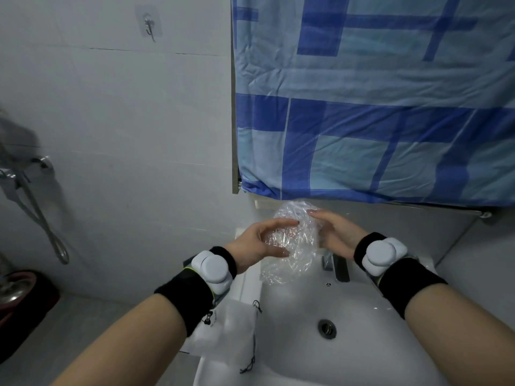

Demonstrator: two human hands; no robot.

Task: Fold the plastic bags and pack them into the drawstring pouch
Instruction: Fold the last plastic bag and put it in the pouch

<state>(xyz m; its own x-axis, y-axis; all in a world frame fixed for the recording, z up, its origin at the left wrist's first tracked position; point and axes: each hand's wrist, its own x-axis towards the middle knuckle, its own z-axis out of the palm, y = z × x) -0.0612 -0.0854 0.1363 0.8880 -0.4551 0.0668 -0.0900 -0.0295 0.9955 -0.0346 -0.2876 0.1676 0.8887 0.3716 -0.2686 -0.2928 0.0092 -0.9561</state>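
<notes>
A crumpled clear plastic bag [295, 240] hangs in the air above the back of the white sink [348, 355]. My left hand [262, 242] grips its left side, thumb and fingers curled around the plastic. My right hand [334, 232] holds its right side, fingers stretched over the top of the bag. The white drawstring pouch [228, 327], with a small black print and a black cord, lies flat on the sink's left rim, partly under my left forearm.
A chrome tap [334, 264] stands behind the basin, below my right hand. The drain [327, 328] sits mid-basin. A blue checked cloth [376, 107] hangs over the wall above. A shower hose [41, 218] and wall hook [149, 25] are on the left tiles.
</notes>
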